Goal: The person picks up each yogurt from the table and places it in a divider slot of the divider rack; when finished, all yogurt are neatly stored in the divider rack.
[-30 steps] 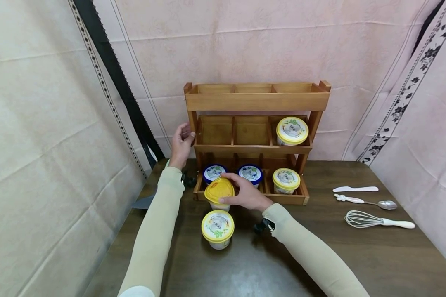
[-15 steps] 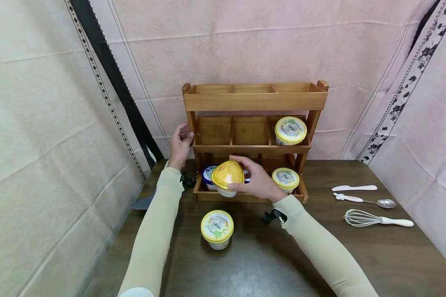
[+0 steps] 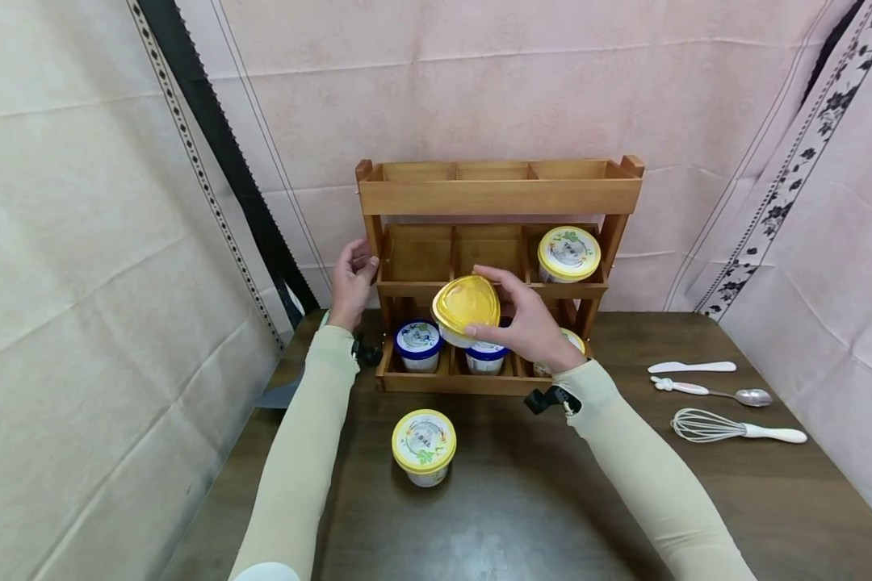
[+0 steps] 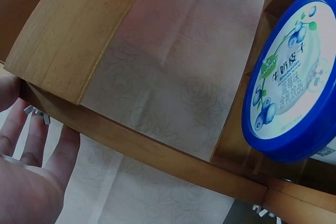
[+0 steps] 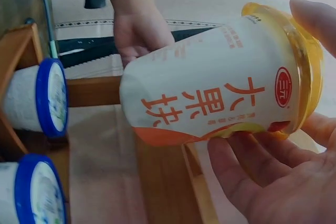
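My right hand [image 3: 526, 319] holds a white cup with a domed yellow lid [image 3: 467, 305], thumb and fingers around it just below the lid. In the right wrist view this cup [image 5: 210, 82] shows orange lettering. It hangs before the front edge of the wooden rack's [image 3: 497, 198] middle tier. My left hand [image 3: 352, 282] grips the rack's left side post [image 4: 142, 137], thumb on one side, fingers on the other. Two blue-lidded tubs [image 3: 417, 345] stand in the bottom tier. One yellow-lidded tub [image 3: 568, 254] sits in the middle tier's right compartment; another is partly hidden behind my right wrist.
A yellow-lidded tub [image 3: 425, 448] stands on the dark table [image 3: 538, 500] before the rack. At right lie a white knife [image 3: 693, 367], a spoon [image 3: 712, 391] and a whisk [image 3: 737, 428]. Pale cloth [image 3: 480, 97] hangs behind and at both sides.
My right hand has lifted the yellow-lidded cup up and to the right, from in front of the bottom tier to the middle tier's edge. My left hand has stayed on the rack.
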Tool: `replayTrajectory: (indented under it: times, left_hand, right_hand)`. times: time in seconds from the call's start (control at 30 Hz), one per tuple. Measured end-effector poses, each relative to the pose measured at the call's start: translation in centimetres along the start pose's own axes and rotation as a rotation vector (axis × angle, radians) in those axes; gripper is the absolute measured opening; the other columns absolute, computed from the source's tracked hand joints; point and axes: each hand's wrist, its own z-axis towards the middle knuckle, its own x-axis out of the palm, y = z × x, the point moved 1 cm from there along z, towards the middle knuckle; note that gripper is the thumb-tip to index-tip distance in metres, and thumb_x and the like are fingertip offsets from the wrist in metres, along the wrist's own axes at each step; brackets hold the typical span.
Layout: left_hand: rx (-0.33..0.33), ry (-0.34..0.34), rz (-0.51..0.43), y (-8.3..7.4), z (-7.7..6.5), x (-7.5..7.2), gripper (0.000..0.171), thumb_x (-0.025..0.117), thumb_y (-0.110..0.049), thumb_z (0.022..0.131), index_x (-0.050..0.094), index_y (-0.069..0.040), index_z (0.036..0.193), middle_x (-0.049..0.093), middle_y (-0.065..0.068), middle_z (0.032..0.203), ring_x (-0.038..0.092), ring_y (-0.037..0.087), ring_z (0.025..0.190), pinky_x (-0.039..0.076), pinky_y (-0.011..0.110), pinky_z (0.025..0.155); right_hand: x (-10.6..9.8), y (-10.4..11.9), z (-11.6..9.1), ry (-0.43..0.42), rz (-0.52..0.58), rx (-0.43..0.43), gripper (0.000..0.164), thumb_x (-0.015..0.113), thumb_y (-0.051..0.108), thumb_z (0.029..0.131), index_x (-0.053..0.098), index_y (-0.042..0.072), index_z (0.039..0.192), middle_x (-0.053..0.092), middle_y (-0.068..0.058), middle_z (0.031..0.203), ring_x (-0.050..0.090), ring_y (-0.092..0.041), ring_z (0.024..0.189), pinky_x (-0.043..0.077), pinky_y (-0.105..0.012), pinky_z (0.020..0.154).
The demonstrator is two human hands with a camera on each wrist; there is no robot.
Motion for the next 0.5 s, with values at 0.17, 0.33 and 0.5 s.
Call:
replayTrajectory:
  times: [0.17, 0.33, 0.5]
  left_hand:
    - [-0.007, -0.001, -0.004, -0.2, -0.1, 0.0, 0.039, 0.063, -0.022, 0.098, 0.055, -0.029, 0.135, 0.056, 0.002, 0.133, 0.053, 0.019, 0.123, 0.047, 0.038, 0.106]
    - [-0.013, -0.004, 0.009, -0.4, -0.3, -0.1, 0.038, 0.063, -0.023, 0.098, 0.055, -0.031, 0.134, 0.056, 0.001, 0.133, 0.053, 0.018, 0.123, 0.047, 0.039, 0.106]
    - [-0.009, 0.005, 0.007, -0.3, -0.2, -0.1, 0.039, 0.063, -0.023, 0.098, 0.055, -0.031, 0.135, 0.056, 0.002, 0.134, 0.053, 0.019, 0.123, 0.047, 0.04, 0.106]
  right_hand:
    - [-1.2, 1.1, 0.6, -0.053, -0.01, 0.005, 0.084, 0.085, 0.023, 0.079, 0.039, 0.029, 0.149, 0.051, -0.001, 0.141, 0.061, -0.023, 0.114, 0.053, -0.049, 0.097]
    - [-2.1, 3.1, 0.7, -0.113, -0.015, -0.016, 0.084, 0.083, 0.023, 0.081, 0.037, 0.02, 0.151, 0.049, -0.004, 0.142, 0.057, -0.021, 0.117, 0.052, -0.044, 0.1]
    - [-2.9, 3.8, 1.0, -0.181, -0.001, -0.04, 0.086, 0.083, 0.02, 0.081, 0.034, 0.016, 0.152, 0.05, -0.006, 0.142, 0.058, -0.021, 0.119, 0.053, -0.042, 0.1]
